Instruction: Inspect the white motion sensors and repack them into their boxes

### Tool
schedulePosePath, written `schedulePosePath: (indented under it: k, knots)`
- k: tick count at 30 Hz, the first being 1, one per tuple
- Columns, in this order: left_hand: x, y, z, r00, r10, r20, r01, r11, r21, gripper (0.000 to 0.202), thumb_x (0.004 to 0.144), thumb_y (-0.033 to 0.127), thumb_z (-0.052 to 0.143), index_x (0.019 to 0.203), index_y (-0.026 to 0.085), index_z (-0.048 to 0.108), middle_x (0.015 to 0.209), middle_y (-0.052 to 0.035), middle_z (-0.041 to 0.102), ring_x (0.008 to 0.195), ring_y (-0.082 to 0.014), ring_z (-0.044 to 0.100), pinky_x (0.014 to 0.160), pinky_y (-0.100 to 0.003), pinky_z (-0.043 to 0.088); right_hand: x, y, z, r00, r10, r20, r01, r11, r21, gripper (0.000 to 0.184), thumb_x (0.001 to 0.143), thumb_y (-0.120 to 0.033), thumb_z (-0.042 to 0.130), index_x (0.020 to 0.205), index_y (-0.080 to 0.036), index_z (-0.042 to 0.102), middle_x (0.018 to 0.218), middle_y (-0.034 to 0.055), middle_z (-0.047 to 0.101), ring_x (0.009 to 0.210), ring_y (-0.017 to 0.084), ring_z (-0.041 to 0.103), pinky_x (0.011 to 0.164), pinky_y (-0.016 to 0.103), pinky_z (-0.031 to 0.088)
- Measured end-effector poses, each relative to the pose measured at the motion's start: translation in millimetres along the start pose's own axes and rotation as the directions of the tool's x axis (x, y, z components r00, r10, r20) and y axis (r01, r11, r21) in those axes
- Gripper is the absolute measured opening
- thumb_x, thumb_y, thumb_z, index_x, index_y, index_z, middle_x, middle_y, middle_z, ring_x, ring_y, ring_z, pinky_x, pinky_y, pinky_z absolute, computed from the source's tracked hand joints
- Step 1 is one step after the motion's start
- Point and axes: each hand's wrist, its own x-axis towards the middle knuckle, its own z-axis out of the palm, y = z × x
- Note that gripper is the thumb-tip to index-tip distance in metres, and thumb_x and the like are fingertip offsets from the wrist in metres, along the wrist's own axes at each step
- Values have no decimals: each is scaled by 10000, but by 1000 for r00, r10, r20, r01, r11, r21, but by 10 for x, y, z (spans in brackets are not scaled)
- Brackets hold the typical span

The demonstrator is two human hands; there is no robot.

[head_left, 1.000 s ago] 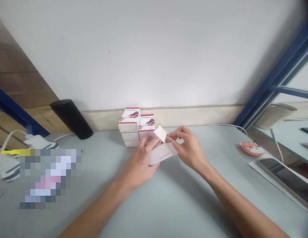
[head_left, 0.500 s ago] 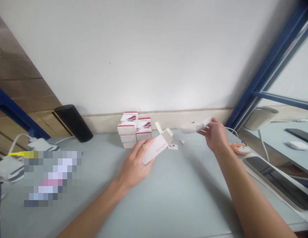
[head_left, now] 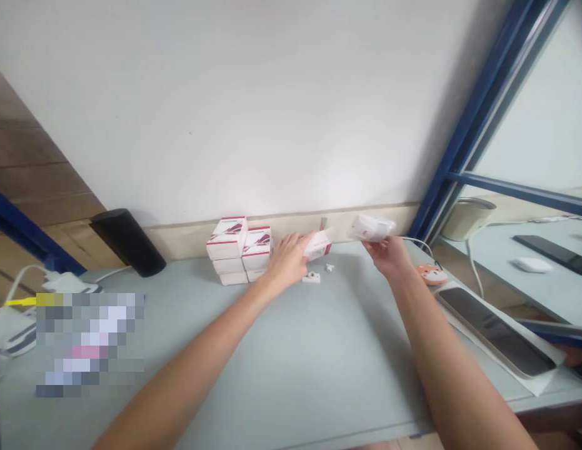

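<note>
My left hand [head_left: 287, 261] is closed round a small white and red carton [head_left: 318, 244] with an open flap, held just right of a stack of matching boxes [head_left: 239, 249] at the back of the grey table [head_left: 291, 356]. My right hand [head_left: 389, 255] holds up a white plastic-wrapped object [head_left: 371, 227] near the wall. Two small white parts [head_left: 312, 277] lie on the table between the hands.
A black cylinder [head_left: 124, 241] leans at the back left. White devices with cables [head_left: 19, 312] lie at the far left. On the right are an orange fox-shaped item [head_left: 429, 273], a flat dark tablet [head_left: 494, 329] and a blue metal frame [head_left: 478, 119].
The right hand pulled the wrapped object out of the carton and raised it to the right. The left hand carried the open carton back toward the wall. Small parts now lie on the table.
</note>
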Motion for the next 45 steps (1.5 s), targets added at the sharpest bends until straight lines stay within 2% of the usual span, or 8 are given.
schedulePosePath:
  k: [7, 10, 12, 17, 21, 25, 37, 45]
  knots:
    - [102, -164, 223, 999, 11, 43, -10, 1000, -10, 672, 893, 68, 538, 1551, 190, 483, 1401, -170, 602, 1387, -347, 505, 1165, -526, 378, -89, 26, 68, 999, -3, 43, 7, 996, -84, 135, 739, -216, 595, 870, -219, 627, 836, 34, 708, 809, 180, 705, 718, 292, 648]
    - [-17, -113, 151, 996, 9, -87, -14, 998, -59, 577, 984, 141, 486, 1559, 172, 459, 1569, -193, 476, 1517, -357, 362, 1232, -583, 288, -207, 16, 155, 996, 13, 84, -1, 989, -145, 141, 751, -249, 593, 877, -211, 645, 894, 44, 728, 813, 176, 706, 745, 298, 651]
    - [-173, -29, 65, 978, -11, -208, -46, 962, -268, 492, 1032, 238, 492, 1524, 215, 494, 1526, -160, 547, 1463, -317, 457, 1208, -563, 365, -309, 40, 242, 993, 33, 109, -12, 981, -194, 150, 763, -259, 592, 888, -205, 655, 915, 47, 735, 803, 174, 703, 714, 288, 645]
    - [-751, 83, -96, 970, -200, 135, 206, 397, -894, 594, 1005, 514, 606, 1525, 268, 456, 1270, -137, 716, 1028, -250, 749, 939, -454, 600, -714, 208, 550, 977, 122, 175, -59, 943, -329, 145, 817, -309, 665, 898, -191, 640, 908, 62, 709, 746, 187, 688, 585, 292, 623]
    - [-1126, -68, -69, 877, -344, 336, 345, -38, -938, 461, 963, 494, 692, 1334, 237, 596, 1121, -90, 718, 832, -169, 701, 811, -359, 591, -1160, 255, 768, 908, 130, 398, 75, 884, -462, 350, 942, -550, 591, 1092, -235, 618, 940, 36, 668, 738, 194, 686, 530, 306, 610]
    - [-1241, -224, -36, 855, -292, 430, 358, -269, -894, 328, 964, 483, 692, 1158, 220, 665, 1059, -74, 697, 771, -151, 654, 716, -314, 544, -1416, 170, 844, 797, 143, 587, 279, 774, -568, 403, 916, -571, 673, 1125, -227, 663, 943, 40, 686, 718, 170, 652, 551, 273, 564]
    - [-1189, -336, -34, 867, 31, 497, 450, -477, -755, 458, 996, 516, 633, 1309, 182, 672, 1133, -125, 724, 931, -238, 724, 857, -364, 516, -1451, 26, 774, 752, -163, 638, 547, 694, -468, 254, 923, -489, 751, 912, -235, 765, 868, 32, 718, 761, 166, 613, 673, 298, 500]
    - [-1212, -366, 6, 855, 63, 514, 476, -488, -732, 432, 971, 479, 683, 1234, 137, 703, 1085, -130, 743, 948, -264, 745, 901, -399, 522, -1503, -183, 985, 718, -370, 590, 643, 677, -359, 229, 916, -449, 768, 961, -225, 776, 756, 12, 709, 643, 141, 632, 602, 277, 522]
